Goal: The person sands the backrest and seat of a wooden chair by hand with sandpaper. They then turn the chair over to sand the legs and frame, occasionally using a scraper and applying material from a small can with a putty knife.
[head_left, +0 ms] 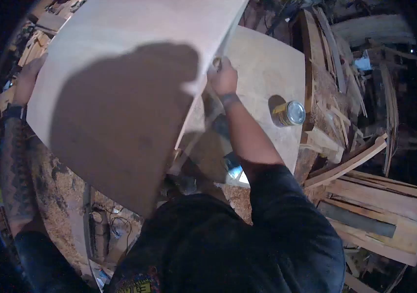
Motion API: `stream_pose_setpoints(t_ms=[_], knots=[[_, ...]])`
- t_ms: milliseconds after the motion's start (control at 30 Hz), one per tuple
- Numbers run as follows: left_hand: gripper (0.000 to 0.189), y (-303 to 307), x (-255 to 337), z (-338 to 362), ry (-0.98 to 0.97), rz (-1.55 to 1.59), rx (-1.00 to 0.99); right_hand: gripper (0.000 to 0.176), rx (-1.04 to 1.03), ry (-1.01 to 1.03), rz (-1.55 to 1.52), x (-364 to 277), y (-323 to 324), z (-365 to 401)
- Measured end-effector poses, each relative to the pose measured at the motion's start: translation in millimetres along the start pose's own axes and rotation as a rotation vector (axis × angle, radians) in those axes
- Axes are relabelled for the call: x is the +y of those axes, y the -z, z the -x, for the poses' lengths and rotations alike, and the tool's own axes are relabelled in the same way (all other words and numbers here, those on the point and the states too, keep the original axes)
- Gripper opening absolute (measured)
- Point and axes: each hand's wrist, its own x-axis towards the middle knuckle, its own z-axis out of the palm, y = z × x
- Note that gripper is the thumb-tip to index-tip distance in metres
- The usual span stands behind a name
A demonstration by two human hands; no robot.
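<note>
A large pale plywood sheet [115, 24] stands tilted up in front of me, a wide dark shadow across its face. Its left edge is in the grip of my left hand [28, 82], fingers partly hidden by the board. My right hand [224, 78] is closed at the opposite edge, with its fingers curled against it. Beneath lies a second plywood sheet [267, 63], and my right forearm reaches over it. Right of that forearm, a metal can [289, 114] with a yellow label stands on the lower sheet.
Stacked wood strips [374, 200] and a curved wooden piece [350, 161] lie at the right. Offcuts [330, 112] edge the lower sheet. Sawdust [64, 190] covers the ground at lower left, near a dark power tool [100, 234] with a cable. More scraps [35, 46] sit at upper left.
</note>
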Motion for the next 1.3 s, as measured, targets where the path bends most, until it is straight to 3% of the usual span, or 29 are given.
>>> stream_pose_setpoints(t_ms=[67,167,200,300,400,500,600,667,800,900,1033,1067,1133,1167,1200,1267,1300], knots=[[0.045,2,-8,3,0.045,0.045,0.001,0.030,-0.036,0.088,-0.015,10,7,22],[0.041,3,5,3,0.112,0.099,-0.027,0.029,-0.200,0.405,0.021,24,25,18],[0.040,10,11,-1,0.108,0.110,-0.057,0.034,-0.394,0.493,0.209,27,37,9],[0.034,18,27,-8,0.186,0.262,-0.061,0.041,-0.612,0.602,0.247,20,56,-5],[0.033,40,59,-20,0.434,0.380,-0.108,0.039,-0.561,0.654,0.266,21,71,-22],[0.037,41,66,-18,0.437,0.471,-0.073,0.041,-0.500,0.603,0.481,29,63,-53],[0.044,28,60,-10,0.314,0.264,0.060,0.045,-0.558,0.589,0.653,45,58,-55],[0.047,31,61,-8,0.362,0.182,0.058,0.045,-0.566,0.579,0.657,40,58,-51],[0.049,36,49,-15,0.618,0.490,-0.095,0.037,-0.652,0.545,0.688,56,46,-64],[0.051,16,47,-5,0.608,0.629,0.001,0.027,-0.687,0.554,0.603,62,63,-70],[0.054,27,31,-2,0.666,0.879,-0.111,0.023,-0.730,0.630,0.591,34,80,-85],[0.054,23,39,-7,0.692,0.962,-0.117,0.036,-0.762,0.604,0.723,52,67,-94],[0.054,31,70,-20,0.749,1.108,-0.104,0.032,-0.789,0.583,0.682,70,72,-96],[0.054,34,69,-20,0.749,1.050,-0.077,0.031,-0.798,0.581,0.650,58,72,-96],[0.054,39,69,-21,0.750,0.992,-0.051,0.041,-0.796,0.566,0.562,49,82,-91],[0.052,36,62,-11,0.695,0.664,-0.011,0.045,-0.818,0.567,0.588,43,72,-96],[0.050,32,64,-9,0.782,0.931,-0.001,0.047,-0.831,0.544,0.613,47,76,-92]])
